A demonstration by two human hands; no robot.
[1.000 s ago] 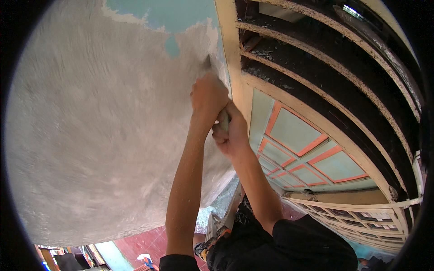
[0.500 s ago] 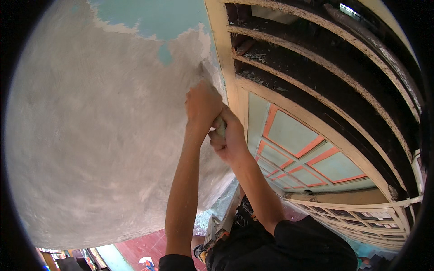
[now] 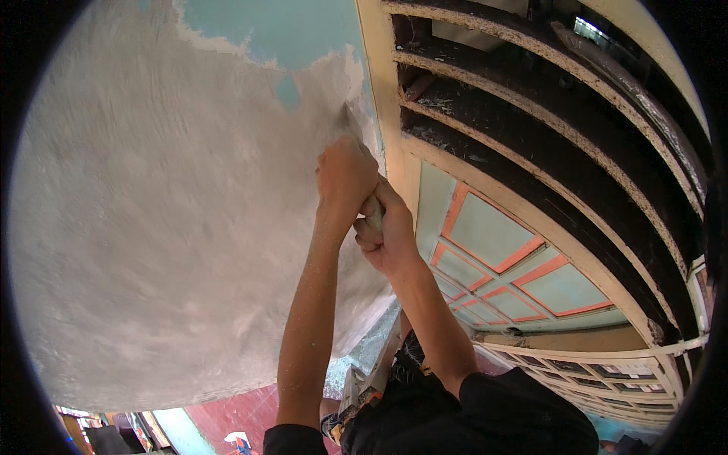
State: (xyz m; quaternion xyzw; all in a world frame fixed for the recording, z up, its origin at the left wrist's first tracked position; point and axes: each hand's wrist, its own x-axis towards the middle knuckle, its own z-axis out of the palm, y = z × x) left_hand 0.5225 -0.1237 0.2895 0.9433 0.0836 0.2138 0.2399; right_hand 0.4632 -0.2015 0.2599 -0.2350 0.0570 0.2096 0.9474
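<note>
Gripping flat-bladed tool [image 3: 350, 121] at upper centre of frame with closed fingers of left hand [image 3: 346, 176] and right hand [image 3: 393, 236]. Likely best: hold low and steady against grey wall [image 3: 189, 197], stopping short of cream trim [image 3: 387, 91] at right.

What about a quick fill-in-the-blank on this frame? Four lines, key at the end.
1. The left hand grips the hand tool ____ in the picture than the right hand does.
2. The painted patch above the grey coat on the wall is ____.
3. In the picture, the slatted frame is to the ____ of that grey coat.
4. The person's sleeves are ____.

Missing words: higher; blue-green; right; black.
</note>
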